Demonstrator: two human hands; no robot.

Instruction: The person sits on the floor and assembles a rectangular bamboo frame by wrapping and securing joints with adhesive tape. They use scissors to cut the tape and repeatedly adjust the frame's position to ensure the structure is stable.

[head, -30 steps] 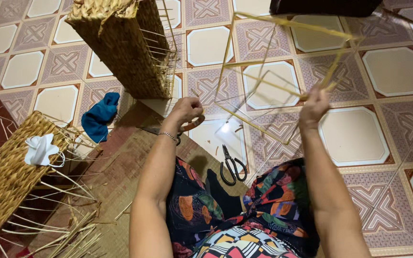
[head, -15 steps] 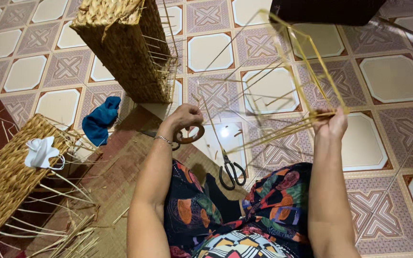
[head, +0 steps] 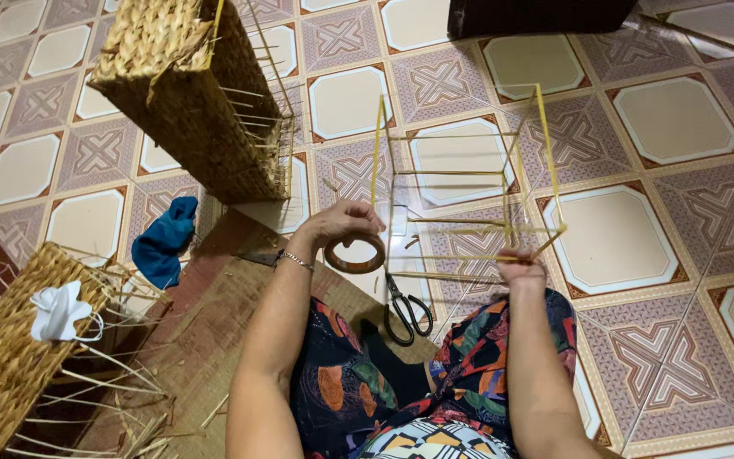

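Observation:
My left hand (head: 343,223) grips a brown roll of tape (head: 355,254) just above the floor. My right hand (head: 521,270) holds the near bottom edge of a box-shaped frame of thin yellow rods (head: 469,174), which stands upright over the tiled floor. The tape roll sits close to the frame's left side. Black-handled scissors (head: 404,310) lie on the floor between my knees, below both hands.
A tall woven basket (head: 189,93) with loose strands stands at upper left. Another woven basket (head: 6,357) with a white face mask (head: 59,310) on it lies at lower left. A blue cloth (head: 163,242) lies on the floor, and a dark box (head: 537,15) sits at the top.
My right hand drew toward my body and swung the yellow frame upright, from lying tilted to standing as a box. My left hand stayed in place with the tape roll.

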